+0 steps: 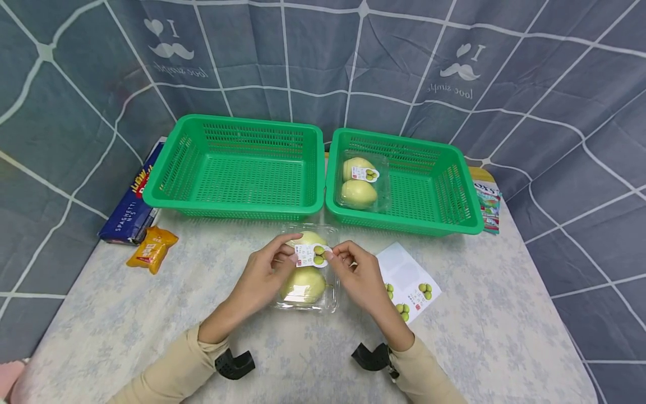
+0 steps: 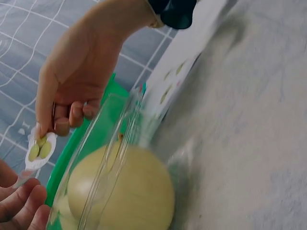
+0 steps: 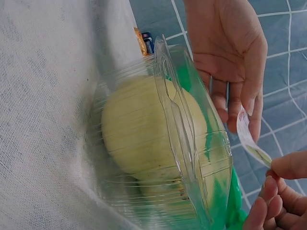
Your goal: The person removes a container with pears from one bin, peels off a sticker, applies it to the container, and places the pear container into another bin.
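Sticker (image 1: 312, 255) pinched between both hands

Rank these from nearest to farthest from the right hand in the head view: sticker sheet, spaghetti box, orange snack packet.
Measured from the right hand:
1. Sticker sheet, just to its right on the table.
2. Orange snack packet, far left on the table.
3. Spaghetti box, beyond the packet at the table's left edge.

Clamshell container (image 1: 309, 280): clear, glossy thin plastic with ribbed walls. Fruit (image 1: 303, 285) inside: smooth, matt pale skin. Label (image 1: 312, 255): glossy printed paper. Baskets (image 1: 237, 168): green perforated plastic, slight sheen. Tablecloth (image 1: 504, 314): matt woven cloth. Sticker sheet (image 1: 406, 280), at 3 o'clock of container: glossy paper.
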`<action>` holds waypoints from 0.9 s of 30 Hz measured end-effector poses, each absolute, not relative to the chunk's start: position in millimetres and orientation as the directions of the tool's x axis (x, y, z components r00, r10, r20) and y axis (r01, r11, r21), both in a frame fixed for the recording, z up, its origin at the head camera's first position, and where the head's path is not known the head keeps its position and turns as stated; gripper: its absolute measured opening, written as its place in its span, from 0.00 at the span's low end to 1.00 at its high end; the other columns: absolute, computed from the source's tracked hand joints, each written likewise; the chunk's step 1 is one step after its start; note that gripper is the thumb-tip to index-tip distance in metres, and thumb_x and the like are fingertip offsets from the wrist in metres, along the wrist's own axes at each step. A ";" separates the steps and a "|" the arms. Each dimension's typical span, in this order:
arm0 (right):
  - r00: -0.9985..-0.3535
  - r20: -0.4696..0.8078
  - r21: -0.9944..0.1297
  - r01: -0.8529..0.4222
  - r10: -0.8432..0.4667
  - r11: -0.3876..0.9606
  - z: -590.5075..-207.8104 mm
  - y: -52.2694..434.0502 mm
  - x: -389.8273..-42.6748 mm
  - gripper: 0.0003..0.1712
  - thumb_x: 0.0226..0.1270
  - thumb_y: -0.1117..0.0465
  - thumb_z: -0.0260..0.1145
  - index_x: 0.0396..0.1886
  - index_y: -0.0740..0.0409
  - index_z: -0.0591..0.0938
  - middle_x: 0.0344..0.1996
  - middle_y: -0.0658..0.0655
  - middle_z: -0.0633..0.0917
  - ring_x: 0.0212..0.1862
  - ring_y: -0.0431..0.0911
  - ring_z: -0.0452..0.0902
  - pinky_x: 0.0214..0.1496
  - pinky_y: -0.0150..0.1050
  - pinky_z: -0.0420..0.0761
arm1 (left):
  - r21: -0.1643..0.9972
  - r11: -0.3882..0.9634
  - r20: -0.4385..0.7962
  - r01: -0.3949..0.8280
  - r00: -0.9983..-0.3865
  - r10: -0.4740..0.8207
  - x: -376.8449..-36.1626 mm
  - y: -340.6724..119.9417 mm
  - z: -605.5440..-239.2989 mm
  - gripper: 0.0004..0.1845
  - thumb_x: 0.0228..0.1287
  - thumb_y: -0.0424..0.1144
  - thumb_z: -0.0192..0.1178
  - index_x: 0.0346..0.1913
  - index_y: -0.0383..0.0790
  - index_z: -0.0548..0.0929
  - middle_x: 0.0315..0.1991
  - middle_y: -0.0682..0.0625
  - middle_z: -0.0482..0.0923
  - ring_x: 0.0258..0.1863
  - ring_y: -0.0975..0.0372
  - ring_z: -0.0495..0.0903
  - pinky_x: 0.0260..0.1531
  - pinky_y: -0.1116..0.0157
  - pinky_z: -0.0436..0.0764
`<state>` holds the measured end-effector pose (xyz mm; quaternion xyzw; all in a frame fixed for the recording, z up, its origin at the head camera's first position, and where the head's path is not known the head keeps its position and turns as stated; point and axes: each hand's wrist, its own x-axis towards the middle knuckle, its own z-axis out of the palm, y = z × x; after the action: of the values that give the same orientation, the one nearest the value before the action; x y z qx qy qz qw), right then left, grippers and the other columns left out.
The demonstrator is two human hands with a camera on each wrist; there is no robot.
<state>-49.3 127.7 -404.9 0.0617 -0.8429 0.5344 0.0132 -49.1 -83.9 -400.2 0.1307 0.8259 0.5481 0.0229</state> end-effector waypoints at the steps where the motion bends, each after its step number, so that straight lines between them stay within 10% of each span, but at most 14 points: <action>1: -0.992 0.086 -0.900 -0.115 -0.089 0.420 -404.8 127.5 -49.4 0.08 0.71 0.57 0.67 0.35 0.56 0.85 0.26 0.55 0.80 0.28 0.39 0.70 0.29 0.28 0.69 | 0.908 0.370 0.114 0.197 -0.965 0.234 -49.7 -84.6 -400.0 0.22 0.71 0.30 0.58 0.66 0.39 0.76 0.40 0.47 0.85 0.39 0.61 0.83 0.43 0.67 0.84; 27: -0.948 0.296 -0.613 -0.284 -0.119 0.737 -419.9 111.8 -57.3 0.09 0.62 0.59 0.70 0.23 0.54 0.82 0.14 0.47 0.74 0.19 0.35 0.63 0.23 0.28 0.65 | 0.553 0.737 0.325 0.389 -0.915 0.239 -56.9 -80.2 -414.7 0.12 0.60 0.29 0.63 0.46 0.37 0.88 0.26 0.52 0.77 0.22 0.67 0.70 0.23 0.69 0.71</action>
<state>-57.3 111.8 -419.9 0.1089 -0.9242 0.3459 0.1196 -56.9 -80.2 -414.7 0.1700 0.9246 0.3204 -0.1167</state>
